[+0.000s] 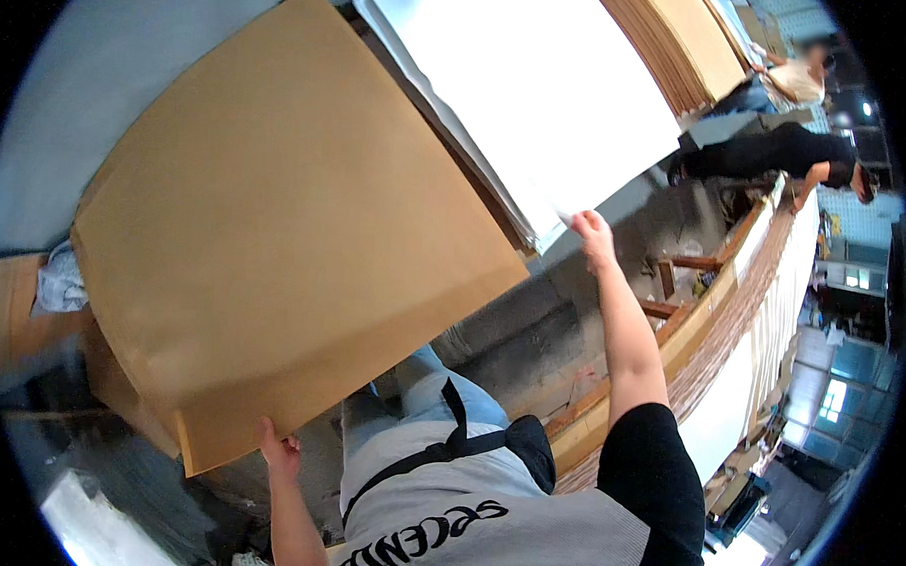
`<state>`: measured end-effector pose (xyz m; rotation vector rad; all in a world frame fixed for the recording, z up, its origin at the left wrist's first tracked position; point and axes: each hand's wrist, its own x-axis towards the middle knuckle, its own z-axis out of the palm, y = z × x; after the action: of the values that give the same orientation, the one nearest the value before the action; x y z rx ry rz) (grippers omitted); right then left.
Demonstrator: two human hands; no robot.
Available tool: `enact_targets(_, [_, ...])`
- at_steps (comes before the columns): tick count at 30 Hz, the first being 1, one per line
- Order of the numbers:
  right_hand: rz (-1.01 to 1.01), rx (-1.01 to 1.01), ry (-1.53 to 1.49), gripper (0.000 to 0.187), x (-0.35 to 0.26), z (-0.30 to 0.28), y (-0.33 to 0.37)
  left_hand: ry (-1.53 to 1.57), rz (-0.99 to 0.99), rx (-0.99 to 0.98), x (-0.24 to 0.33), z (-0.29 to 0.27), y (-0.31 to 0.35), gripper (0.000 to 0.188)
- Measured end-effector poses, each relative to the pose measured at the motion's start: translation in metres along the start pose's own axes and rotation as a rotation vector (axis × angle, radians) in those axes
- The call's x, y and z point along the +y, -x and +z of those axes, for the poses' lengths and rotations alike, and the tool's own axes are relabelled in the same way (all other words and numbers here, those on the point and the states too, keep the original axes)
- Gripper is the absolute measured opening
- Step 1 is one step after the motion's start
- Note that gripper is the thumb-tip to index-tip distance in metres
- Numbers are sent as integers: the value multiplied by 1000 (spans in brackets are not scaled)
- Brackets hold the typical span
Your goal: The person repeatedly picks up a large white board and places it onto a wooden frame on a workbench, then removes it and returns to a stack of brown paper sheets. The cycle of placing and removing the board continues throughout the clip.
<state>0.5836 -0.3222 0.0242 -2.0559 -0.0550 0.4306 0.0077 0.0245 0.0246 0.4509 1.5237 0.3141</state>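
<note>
A large brown cardboard sheet [296,198] spreads over the left and middle, its near edge bent slightly upward. At that near edge, my left hand [281,455] holds the sheet with the thumb on top. Beyond it to the right lies a stack of large white sheets [540,86], with ragged layers showing along its left side. My right hand [594,240] is closed at the near corner of the white stack, pinching the edge of a white sheet. How many sheets are in that pinch is hidden.
Tall brown board stacks [671,51] stand at the far right. A long wooden-framed bench [710,342] carrying layered strips runs along the right. One person in black [777,153] bends over it; another person [794,80] is behind. Crumpled plastic [62,279] lies at far left.
</note>
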Motion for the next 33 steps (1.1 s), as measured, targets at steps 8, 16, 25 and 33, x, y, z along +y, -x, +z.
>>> enact_targets(8, [19, -9, -429, 20, -195, 58, 57, 107, -5, 35, -12, 9, -4, 30])
enact_targets(16, [-175, -640, -437, 9, -231, 302, 251, 240, 64, -32, -17, 26, 5, 27])
enact_targets(25, [-434, -1237, -111, 18, -161, 433, 383, 76, 384, -252, -55, 16, -7, 32])
enact_targets(33, [-167, -1366, -66, 26, -114, 459, 400, 394, -9, -180, -57, 20, -12, 32])
